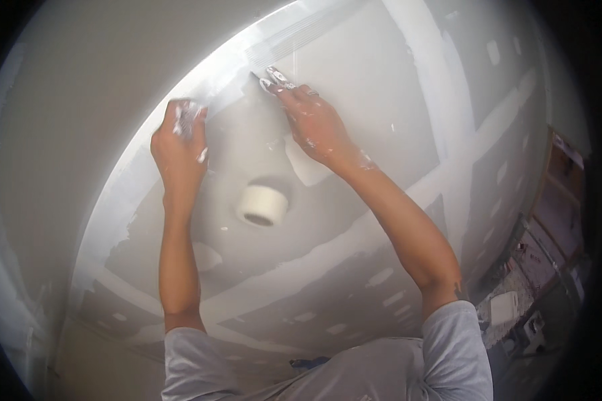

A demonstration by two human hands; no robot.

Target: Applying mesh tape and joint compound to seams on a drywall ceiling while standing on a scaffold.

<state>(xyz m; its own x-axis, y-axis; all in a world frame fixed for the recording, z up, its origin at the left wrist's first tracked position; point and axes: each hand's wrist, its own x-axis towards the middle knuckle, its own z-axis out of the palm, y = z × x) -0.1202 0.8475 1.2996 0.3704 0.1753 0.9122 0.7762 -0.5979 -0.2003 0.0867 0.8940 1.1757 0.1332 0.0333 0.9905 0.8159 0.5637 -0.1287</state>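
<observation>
My left hand (pixel 180 130) is raised near the bright corner seam, its fingers curled in. White paste smears the fingers and blur hides what they hold, if anything. To the right, my right hand (pixel 314 123) reaches up to the grey drywall (pixel 374 100), its fingers bent together and coated with white joint compound. A small dark edge shows at those fingertips; I cannot make out what it belongs to. Fine parallel lines run across the white joint compound band (pixel 294 40) above this hand. A ring sits on one finger.
Below and between my hands, a short white hollow cylinder (pixel 264 204) stands out from the drywall. Pale compound strips (pixel 458 147) cross the board, with several small patches. At the lower right are a light rectangular object (pixel 504 308) and clutter.
</observation>
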